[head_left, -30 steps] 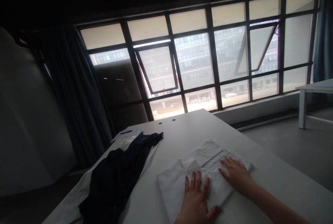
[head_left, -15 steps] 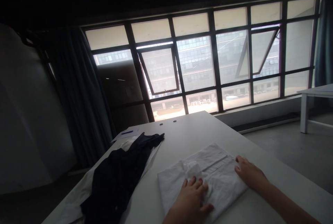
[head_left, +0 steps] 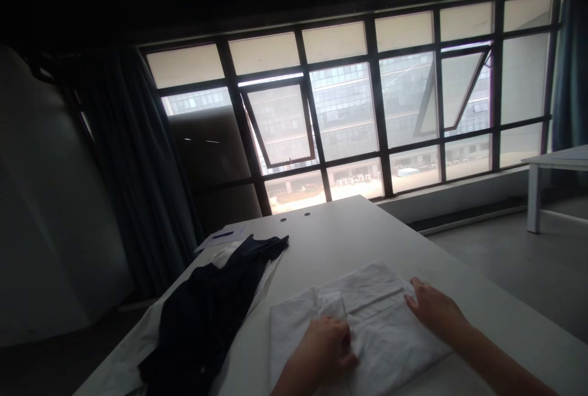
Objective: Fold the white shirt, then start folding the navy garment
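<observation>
Head: left hand (head_left: pixel 324 344) curled on shirt (head_left: pixel 390 338) (grip unclear), right hand (head_left: pixel 435 309) unclenched at edge.

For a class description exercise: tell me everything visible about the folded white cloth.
The white cloth looks like wrinkled fabric, folded flat, with a straight crease or seam and a bunched patch. It lies on the white table, its near end out of frame. The left grip, curled, rests on it; the right grip is at its right edge.
</observation>
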Action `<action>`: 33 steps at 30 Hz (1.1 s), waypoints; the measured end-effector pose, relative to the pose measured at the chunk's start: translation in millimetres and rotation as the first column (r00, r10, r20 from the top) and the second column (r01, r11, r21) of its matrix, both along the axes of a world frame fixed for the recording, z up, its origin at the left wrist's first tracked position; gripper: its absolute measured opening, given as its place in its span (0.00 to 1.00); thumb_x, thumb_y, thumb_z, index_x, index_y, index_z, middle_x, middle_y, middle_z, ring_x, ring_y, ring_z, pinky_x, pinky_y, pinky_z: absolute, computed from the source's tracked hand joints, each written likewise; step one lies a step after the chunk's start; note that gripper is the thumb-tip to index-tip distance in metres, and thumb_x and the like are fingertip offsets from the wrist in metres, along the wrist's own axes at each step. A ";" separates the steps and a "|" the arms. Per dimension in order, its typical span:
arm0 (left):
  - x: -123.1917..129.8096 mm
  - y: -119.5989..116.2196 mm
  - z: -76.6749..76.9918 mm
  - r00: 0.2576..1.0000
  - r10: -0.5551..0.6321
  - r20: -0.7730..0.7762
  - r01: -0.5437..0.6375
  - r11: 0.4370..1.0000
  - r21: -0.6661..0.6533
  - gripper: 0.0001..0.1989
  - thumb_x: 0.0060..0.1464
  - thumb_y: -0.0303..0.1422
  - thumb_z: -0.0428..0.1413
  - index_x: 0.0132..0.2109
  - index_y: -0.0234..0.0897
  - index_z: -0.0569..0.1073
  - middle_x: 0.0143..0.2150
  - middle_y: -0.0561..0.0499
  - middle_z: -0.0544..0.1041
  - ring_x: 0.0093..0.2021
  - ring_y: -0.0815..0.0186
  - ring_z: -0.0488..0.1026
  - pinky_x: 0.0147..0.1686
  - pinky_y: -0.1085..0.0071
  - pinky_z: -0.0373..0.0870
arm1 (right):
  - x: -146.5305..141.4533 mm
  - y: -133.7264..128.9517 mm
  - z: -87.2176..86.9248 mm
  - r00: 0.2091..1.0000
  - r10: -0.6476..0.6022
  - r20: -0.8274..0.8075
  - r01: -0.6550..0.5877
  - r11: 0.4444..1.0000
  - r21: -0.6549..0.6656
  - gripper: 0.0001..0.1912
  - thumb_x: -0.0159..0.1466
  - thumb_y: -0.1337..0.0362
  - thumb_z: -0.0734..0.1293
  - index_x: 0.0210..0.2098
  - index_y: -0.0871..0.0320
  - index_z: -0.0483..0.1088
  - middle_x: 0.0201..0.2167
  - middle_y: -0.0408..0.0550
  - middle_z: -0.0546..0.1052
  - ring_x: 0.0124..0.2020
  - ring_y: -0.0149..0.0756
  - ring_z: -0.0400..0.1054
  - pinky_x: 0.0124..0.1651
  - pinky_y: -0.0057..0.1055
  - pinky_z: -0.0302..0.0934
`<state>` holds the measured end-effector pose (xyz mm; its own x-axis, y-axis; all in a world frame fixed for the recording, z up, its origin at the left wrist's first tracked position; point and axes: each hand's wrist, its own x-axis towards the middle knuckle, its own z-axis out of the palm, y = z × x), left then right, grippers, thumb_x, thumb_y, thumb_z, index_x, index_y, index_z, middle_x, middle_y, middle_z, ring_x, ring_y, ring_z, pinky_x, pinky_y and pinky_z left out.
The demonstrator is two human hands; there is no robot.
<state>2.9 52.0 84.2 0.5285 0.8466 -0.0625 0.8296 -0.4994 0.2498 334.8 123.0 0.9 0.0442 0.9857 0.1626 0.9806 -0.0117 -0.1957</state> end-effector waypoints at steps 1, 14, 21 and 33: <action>0.3 -0.6 1.2 1.000 0.000 -0.003 0.000 1.000 -0.010 0.10 0.54 0.42 0.62 0.41 0.44 0.79 0.42 0.49 0.82 0.46 0.53 0.75 0.49 0.60 0.70 | -2.3 -0.2 -1.2 1.000 0.006 0.006 -0.006 1.000 0.016 0.19 0.70 0.58 0.60 0.55 0.62 0.70 0.50 0.64 0.78 0.50 0.49 0.75 0.47 0.36 0.64; -8.1 5.0 0.0 1.000 0.029 -0.007 -0.030 0.995 -0.090 0.15 0.53 0.41 0.64 0.48 0.48 0.80 0.50 0.51 0.80 0.51 0.55 0.75 0.55 0.62 0.68 | -24.1 -14.2 8.1 0.997 0.060 -0.055 -0.060 0.998 -0.014 0.20 0.74 0.50 0.55 0.43 0.57 0.71 0.41 0.57 0.82 0.43 0.48 0.78 0.39 0.35 0.63; -5.1 19.4 -44.8 0.996 0.081 0.043 -0.080 0.997 -0.017 0.43 0.60 0.60 0.51 0.75 0.47 0.54 0.79 0.49 0.40 0.77 0.49 0.35 0.73 0.52 0.34 | -20.8 -2.5 1.6 0.999 0.045 -0.020 -0.045 0.999 0.001 0.16 0.74 0.60 0.53 0.42 0.57 0.70 0.38 0.57 0.82 0.41 0.48 0.79 0.38 0.36 0.63; -9.8 7.7 -32.7 0.996 0.049 0.070 -0.044 0.997 -0.068 0.61 0.48 0.73 0.49 0.77 0.40 0.47 0.79 0.44 0.36 0.76 0.45 0.30 0.73 0.52 0.29 | -21.6 -5.2 0.8 0.996 0.089 -0.005 -0.089 0.994 -0.061 0.18 0.74 0.61 0.53 0.49 0.59 0.72 0.42 0.59 0.82 0.43 0.50 0.78 0.39 0.37 0.64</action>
